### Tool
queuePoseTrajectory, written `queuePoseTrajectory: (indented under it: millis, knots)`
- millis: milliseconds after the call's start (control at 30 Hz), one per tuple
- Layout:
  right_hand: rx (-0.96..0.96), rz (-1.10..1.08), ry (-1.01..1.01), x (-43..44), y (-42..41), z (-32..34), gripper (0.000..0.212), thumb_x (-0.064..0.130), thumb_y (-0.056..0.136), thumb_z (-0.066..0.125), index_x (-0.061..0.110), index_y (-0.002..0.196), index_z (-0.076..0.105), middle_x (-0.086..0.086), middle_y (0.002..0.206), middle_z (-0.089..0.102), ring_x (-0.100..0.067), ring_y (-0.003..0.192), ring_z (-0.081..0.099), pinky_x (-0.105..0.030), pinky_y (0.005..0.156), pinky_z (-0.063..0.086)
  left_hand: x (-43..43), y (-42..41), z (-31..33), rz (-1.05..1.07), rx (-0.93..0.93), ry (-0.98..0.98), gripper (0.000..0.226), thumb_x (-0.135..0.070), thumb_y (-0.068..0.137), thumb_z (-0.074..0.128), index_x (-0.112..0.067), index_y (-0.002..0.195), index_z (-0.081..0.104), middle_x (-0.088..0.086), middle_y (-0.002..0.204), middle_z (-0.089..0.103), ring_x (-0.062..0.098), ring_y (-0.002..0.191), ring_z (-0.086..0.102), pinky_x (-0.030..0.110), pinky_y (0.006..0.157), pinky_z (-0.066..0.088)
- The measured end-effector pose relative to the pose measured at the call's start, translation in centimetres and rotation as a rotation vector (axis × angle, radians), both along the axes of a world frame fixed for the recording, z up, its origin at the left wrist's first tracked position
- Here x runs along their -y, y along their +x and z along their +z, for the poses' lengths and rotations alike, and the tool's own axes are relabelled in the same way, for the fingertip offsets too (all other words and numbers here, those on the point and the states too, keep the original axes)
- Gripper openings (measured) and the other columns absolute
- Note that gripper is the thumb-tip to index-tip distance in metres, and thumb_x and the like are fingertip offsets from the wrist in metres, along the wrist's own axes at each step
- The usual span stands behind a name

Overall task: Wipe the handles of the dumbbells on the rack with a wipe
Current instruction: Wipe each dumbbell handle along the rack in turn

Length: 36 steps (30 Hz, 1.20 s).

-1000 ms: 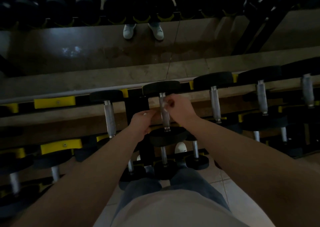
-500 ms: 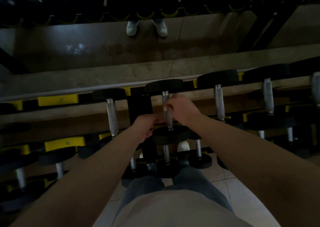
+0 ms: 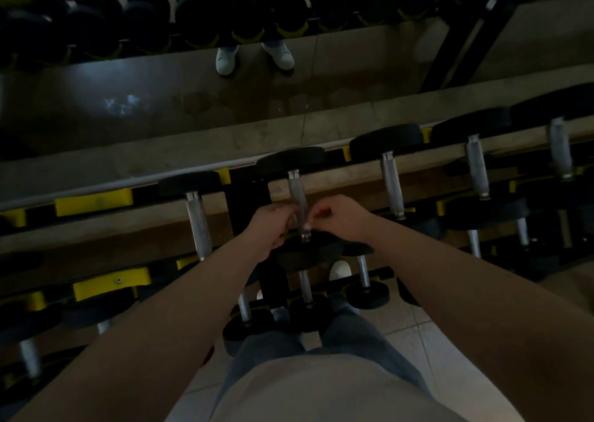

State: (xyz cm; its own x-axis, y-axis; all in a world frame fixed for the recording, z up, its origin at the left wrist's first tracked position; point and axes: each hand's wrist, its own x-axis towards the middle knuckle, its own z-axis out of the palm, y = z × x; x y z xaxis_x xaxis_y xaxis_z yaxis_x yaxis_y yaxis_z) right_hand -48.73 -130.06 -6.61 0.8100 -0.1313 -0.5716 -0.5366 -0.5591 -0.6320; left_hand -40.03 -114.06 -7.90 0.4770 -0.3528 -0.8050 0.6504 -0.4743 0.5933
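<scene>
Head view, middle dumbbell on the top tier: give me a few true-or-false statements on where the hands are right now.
1. Both the left hand and the right hand are at the middle dumbbell handle. True.
2. That dumbbell is lifted off the rack. False: it lies on the rack.
3. A pale bit of wipe shows at the right hand's fingertips. True.
4. The left hand grips the left neighbour's handle. False: that handle is untouched.

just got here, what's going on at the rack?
A person stands at a dumbbell rack, both hands at the handle of the middle top-row dumbbell. The right hand pinches a small pale wipe against the handle's near end; the left hand is curled beside it, hold unclear in the dim light.
</scene>
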Motion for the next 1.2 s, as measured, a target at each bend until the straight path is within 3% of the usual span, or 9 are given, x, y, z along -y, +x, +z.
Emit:
queuePoseTrajectory:
  millis: [167,400,567,633,800,933,1033,1100,1200]
  knots:
    - [0.036,-0.554,0.394,1.9,-1.7,1.2,0.015,0.005,0.086,0.076,0.010,0.097,0.067,-0.014,0.103,0.071,-0.022,0.092,0.072,-0.035,0.083,0.062,2.6,-0.7,1.6,-0.149,0.113,-0.059,0.019,-0.039,0.090,0.070,-0.026,0.104,0.074,0.003,0.108,0.069,0.017,0.097,0.063,0.027,0.071,0.052]
    - [0.065,-0.749,0.651,6.6,-3.7,2.0,0.026,-0.003,0.083,0.077,0.005,0.106,0.066,-0.018,0.111,0.071,-0.027,0.101,0.072,-0.035,0.083,0.061,8.4,-2.9,3.5,-0.298,0.280,-0.041,0.033,-0.048,0.083,0.075,-0.030,0.110,0.073,-0.009,0.115,0.064,0.011,0.106,0.059,0.027,0.080,0.052]
    - [0.093,-0.872,0.866,11.0,-5.2,1.5,0.021,-0.003,0.096,0.060,0.002,0.115,0.067,-0.020,0.113,0.072,-0.029,0.103,0.073,-0.036,0.085,0.059,13.0,-4.1,3.7,-0.238,0.336,0.042,0.027,-0.049,0.084,0.073,-0.030,0.103,0.071,-0.011,0.103,0.060,0.010,0.100,0.053,0.024,0.070,0.041]
    - [0.082,-0.866,0.852,12.4,-6.0,1.1,0.021,0.001,0.095,0.064,0.003,0.115,0.068,-0.019,0.113,0.073,-0.028,0.104,0.073,-0.036,0.087,0.059,14.4,-4.8,3.7,-0.236,0.333,0.051,0.021,-0.045,0.085,0.073,-0.029,0.098,0.070,-0.014,0.093,0.060,0.008,0.090,0.056,0.024,0.066,0.043]
    - [0.036,-0.824,0.791,15.4,-7.4,0.8,0.030,0.005,0.086,0.078,0.002,0.115,0.069,-0.015,0.104,0.074,-0.025,0.093,0.073,-0.036,0.083,0.061,17.5,-6.6,2.7,-0.182,0.314,0.046,0.024,-0.041,0.081,0.078,-0.026,0.099,0.076,-0.001,0.103,0.071,0.015,0.098,0.064,0.032,0.081,0.054]
    - [-0.014,-0.707,0.602,16.8,-7.8,0.7,0.030,0.006,0.079,0.084,0.010,0.106,0.071,-0.011,0.102,0.075,-0.023,0.092,0.074,-0.044,0.087,0.062,18.9,-7.7,2.5,-0.151,0.233,0.049,0.012,-0.028,0.084,0.077,-0.025,0.096,0.075,-0.005,0.085,0.066,0.010,0.074,0.057,0.024,0.067,0.048]
    - [0.033,-0.603,0.292,17.7,-7.1,0.0,0.023,0.016,0.082,0.082,0.022,0.101,0.072,0.002,0.100,0.074,-0.014,0.092,0.071,-0.033,0.076,0.062,19.4,-8.2,2.2,-0.105,0.188,0.028,0.013,-0.019,0.086,0.073,-0.022,0.098,0.076,-0.007,0.085,0.067,0.005,0.072,0.055,0.019,0.068,0.047]
    - [0.124,-0.631,0.107,18.1,-6.3,-0.2,0.018,0.020,0.087,0.076,0.025,0.104,0.070,0.010,0.098,0.070,-0.003,0.089,0.064,-0.018,0.067,0.048,19.6,-8.5,2.3,-0.047,0.180,0.053,0.012,-0.015,0.089,0.067,-0.023,0.092,0.075,-0.007,0.091,0.068,0.008,0.081,0.055,0.027,0.079,0.049]
    - [0.249,-0.606,0.001,18.4,-5.3,-0.6,0.015,0.020,0.093,0.069,0.024,0.107,0.069,0.013,0.097,0.067,0.003,0.085,0.058,-0.009,0.063,0.036,19.8,-8.6,1.9,-0.019,0.157,0.096,0.018,-0.017,0.093,0.058,-0.025,0.087,0.073,0.003,0.103,0.070,0.015,0.081,0.052,0.024,0.055,0.042]
